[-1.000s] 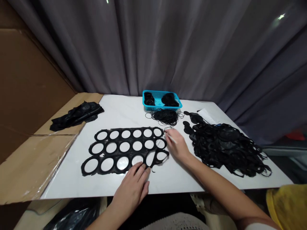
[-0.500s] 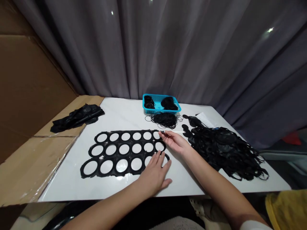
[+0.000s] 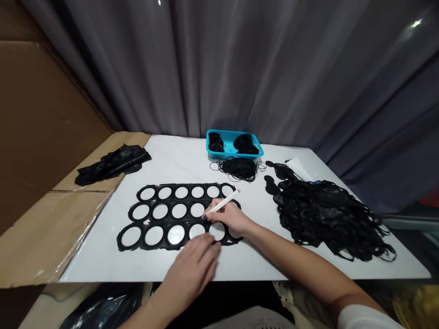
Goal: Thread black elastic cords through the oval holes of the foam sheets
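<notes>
A black sheet with rows of round holes [image 3: 161, 224] lies flat on the white marble table [image 3: 178, 157]. My right hand [image 3: 228, 215] is shut around a white pen-like stick [image 3: 224, 202], with its tip low over the sheet's right part. My left hand [image 3: 194, 266] rests at the sheet's lower edge, fingers together and flat, holding nothing. It hides part of the bottom row. A white round hole [image 3: 217, 231] shows between my hands.
Behind the sheet stands a blue plastic basket [image 3: 219, 132] holding black coils. A tangle of thin black rings [image 3: 238, 169] lies before it, and a large heap of black cut pieces [image 3: 329, 214] sits at right. Black scrap [image 3: 113, 164] lies on cardboard [image 3: 51, 228] at left.
My right hand has moved left onto the sheet and now raises the white stick at a slant. My left hand has drawn back left and toward me, to the sheet's lower edge.
</notes>
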`<state>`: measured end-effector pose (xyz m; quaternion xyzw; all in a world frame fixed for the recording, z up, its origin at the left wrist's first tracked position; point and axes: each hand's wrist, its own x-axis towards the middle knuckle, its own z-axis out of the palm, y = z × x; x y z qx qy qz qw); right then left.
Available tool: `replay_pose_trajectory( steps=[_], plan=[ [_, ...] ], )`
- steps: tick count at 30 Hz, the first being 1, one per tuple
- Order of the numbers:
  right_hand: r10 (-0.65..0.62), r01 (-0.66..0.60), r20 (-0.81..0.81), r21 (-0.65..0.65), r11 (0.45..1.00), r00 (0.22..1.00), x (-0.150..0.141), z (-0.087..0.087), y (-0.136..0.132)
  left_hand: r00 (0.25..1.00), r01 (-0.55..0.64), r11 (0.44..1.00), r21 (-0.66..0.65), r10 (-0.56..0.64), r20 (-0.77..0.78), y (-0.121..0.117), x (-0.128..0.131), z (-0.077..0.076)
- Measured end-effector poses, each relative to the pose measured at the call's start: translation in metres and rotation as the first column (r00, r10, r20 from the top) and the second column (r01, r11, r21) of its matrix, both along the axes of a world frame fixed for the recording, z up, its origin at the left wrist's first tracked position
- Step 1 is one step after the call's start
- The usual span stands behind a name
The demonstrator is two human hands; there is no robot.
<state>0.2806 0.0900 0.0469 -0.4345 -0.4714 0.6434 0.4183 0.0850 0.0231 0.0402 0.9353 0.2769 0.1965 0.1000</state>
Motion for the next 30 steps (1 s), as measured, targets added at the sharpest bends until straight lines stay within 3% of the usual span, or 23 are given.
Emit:
replay_pose_trajectory(
  steps=[3, 8, 12, 24, 26, 30],
  plan=[
    [0.115, -0.144, 0.279, 0.086, 0.986, 0.953, -0.012, -0.006, -0.017, 0.983, -0.182, 0.966, 0.185, 0.186, -0.003, -0.007, -0.029, -0.021],
    [0.139, -0.284, 0.495, 0.232, 0.93, 0.858, -0.014, -0.004, -0.03, 0.974, -0.209, 0.946, 0.246, 0.225, -0.038, -0.016, -0.042, -0.033],
    [0.111, -0.353, 0.574, 0.329, 0.876, 0.811, -0.016, -0.003, -0.031, 0.979, -0.177, 0.953, 0.246, 0.196, -0.053, -0.017, -0.041, -0.032],
    [0.046, -0.414, 0.656, 0.419, 0.808, 0.753, -0.015, -0.008, -0.034, 0.984, -0.147, 0.959, 0.242, 0.166, -0.059, -0.017, -0.046, -0.034],
    [0.007, -0.486, 0.71, 0.476, 0.733, 0.704, -0.016, -0.01, -0.039, 0.985, -0.149, 0.963, 0.224, 0.164, -0.049, -0.017, -0.045, -0.033],
    [-0.199, -0.729, 0.844, 0.532, 0.432, 0.498, -0.019, -0.012, -0.046, 0.989, -0.136, 0.971, 0.196, 0.144, -0.029, -0.015, -0.044, -0.032]
  ],
)
